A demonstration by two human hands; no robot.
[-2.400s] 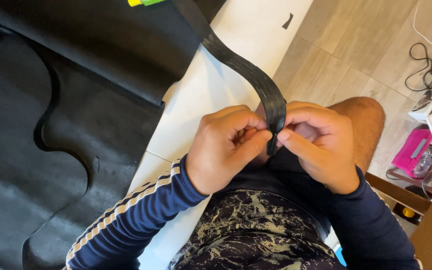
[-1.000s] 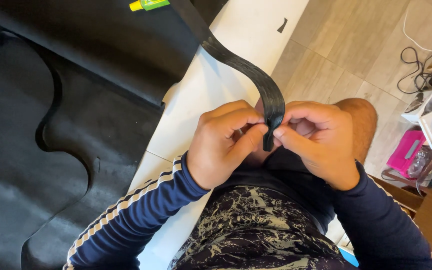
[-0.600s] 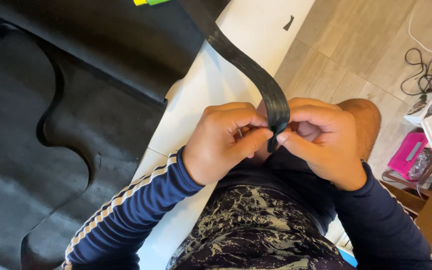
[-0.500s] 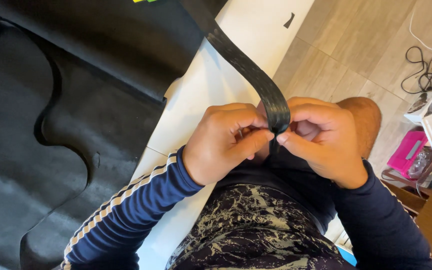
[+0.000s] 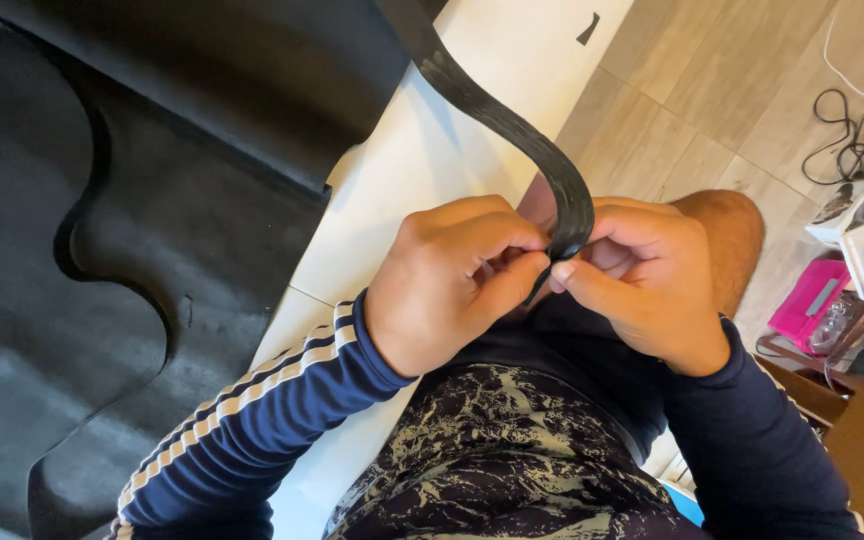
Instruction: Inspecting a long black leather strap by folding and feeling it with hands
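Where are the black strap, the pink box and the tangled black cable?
flat black strap (image 5: 512, 118), head view, middle of its arc.
pink box (image 5: 810, 305), head view, its top face.
tangled black cable (image 5: 837, 150), head view, its loop.

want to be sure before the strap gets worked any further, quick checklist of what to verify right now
1. Left hand grip on the black strap end: ok, thumb and fingers pinch it.
2. Right hand grip on the same end: ok, fingertips meet the left's.
3. Strap free of twists: ok along the visible run.
4. Strap's far end: cannot tell, it leaves the picture.
5. Strap clear of the black moulded sheet: cannot tell, they overlap at the top.
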